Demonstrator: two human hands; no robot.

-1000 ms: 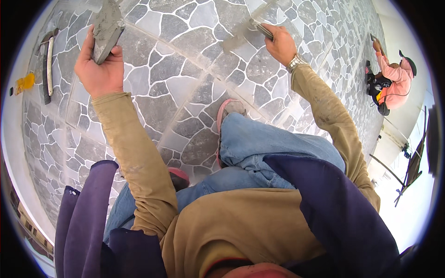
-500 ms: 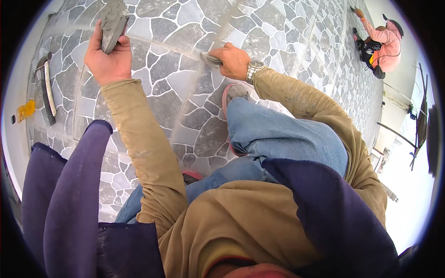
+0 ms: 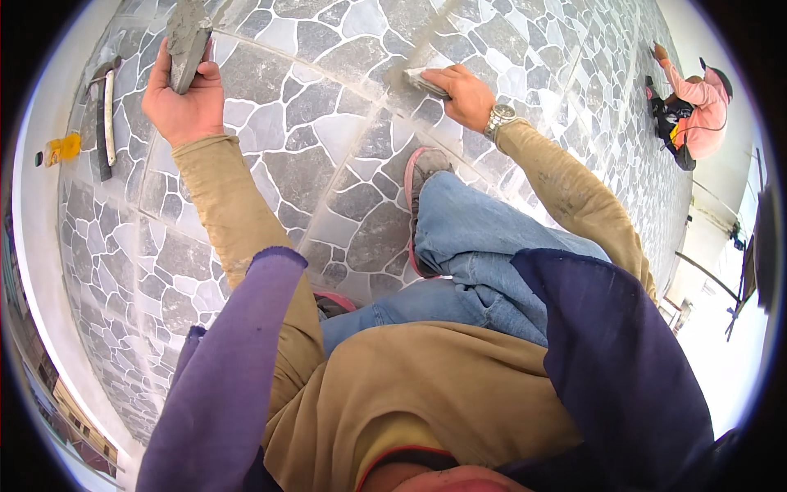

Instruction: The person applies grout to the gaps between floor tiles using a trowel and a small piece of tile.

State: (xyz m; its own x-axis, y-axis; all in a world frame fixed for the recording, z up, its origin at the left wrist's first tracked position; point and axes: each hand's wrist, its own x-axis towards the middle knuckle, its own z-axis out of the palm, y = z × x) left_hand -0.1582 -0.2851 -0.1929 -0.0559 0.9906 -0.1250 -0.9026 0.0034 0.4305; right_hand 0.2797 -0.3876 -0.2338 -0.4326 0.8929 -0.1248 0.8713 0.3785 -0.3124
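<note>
Up at the top left, my left hand (image 3: pixel 185 107) grips a thick grey slab-like board (image 3: pixel 192 64) from below, with wet grey mortar (image 3: pixel 187 29) heaped on it. My right hand (image 3: pixel 467 97), wearing a metal wristwatch, is closed on a small flat grey scraper-like piece (image 3: pixel 426 83); its exact kind is hard to make out. That piece lies low against a joint (image 3: pixel 399 80) smeared with grey mortar, close to where tile joints cross. Grey stone-patterned floor tiles (image 3: pixel 303 168) with white veining spread under both hands.
A hammer-like tool (image 3: pixel 102 123) lies at the left beside a pale handle (image 3: pixel 110 119). Near it, by the white wall edge, is a yellow bottle (image 3: pixel 64 149). My shoe (image 3: pixel 426 172) rests on the tiles. Another person (image 3: pixel 697 111) in pink crouches far right.
My right hand has moved right with the flat piece, past the joint crossing. My left hand still holds up the loaded board. The whole view has shifted slightly.
</note>
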